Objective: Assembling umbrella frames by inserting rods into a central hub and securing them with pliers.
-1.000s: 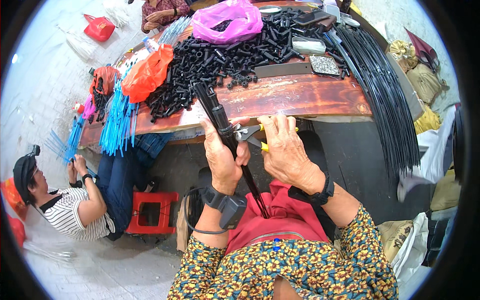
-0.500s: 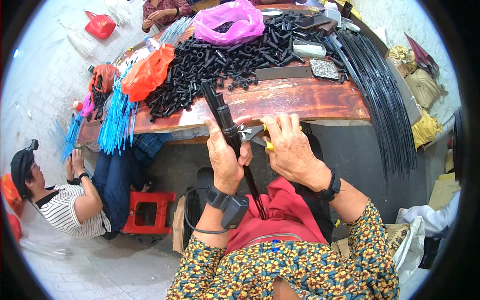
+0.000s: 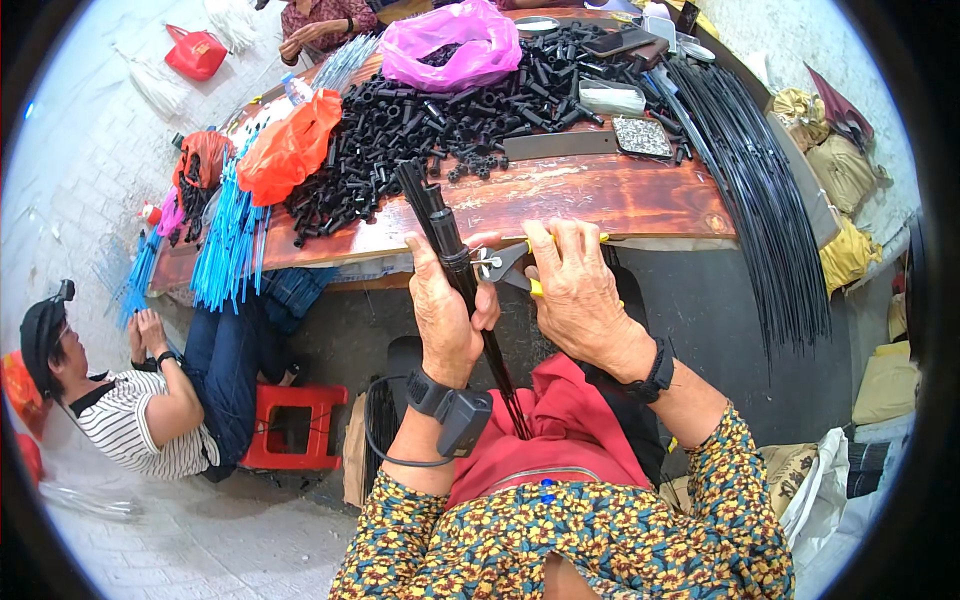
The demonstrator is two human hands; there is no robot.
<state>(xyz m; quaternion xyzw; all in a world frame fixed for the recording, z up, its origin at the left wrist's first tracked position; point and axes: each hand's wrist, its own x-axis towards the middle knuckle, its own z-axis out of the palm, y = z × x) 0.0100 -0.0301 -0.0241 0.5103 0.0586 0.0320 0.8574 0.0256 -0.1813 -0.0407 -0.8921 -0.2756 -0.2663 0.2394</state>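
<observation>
My left hand is closed around a bundle of thin black rods, which slants from my lap up toward the table edge. Dark tubular fittings sit around the upper part of the bundle. In my right hand is a pair of pliers with yellow handles and grey jaws. The jaws meet the side of the bundle, just above my left fingers, at a small pale piece too small to name. A red cloth lies across my lap under the rods' lower ends.
Black plastic fittings are heaped on the wooden table, with a pink bag, an orange bag and a tray of small metal parts. Long black rods hang over the right edge. A seated person works at left.
The whole view has shifted slightly. More of the pliers' yellow handles shows around my right fingers; both hands otherwise keep their places at the bundle.
</observation>
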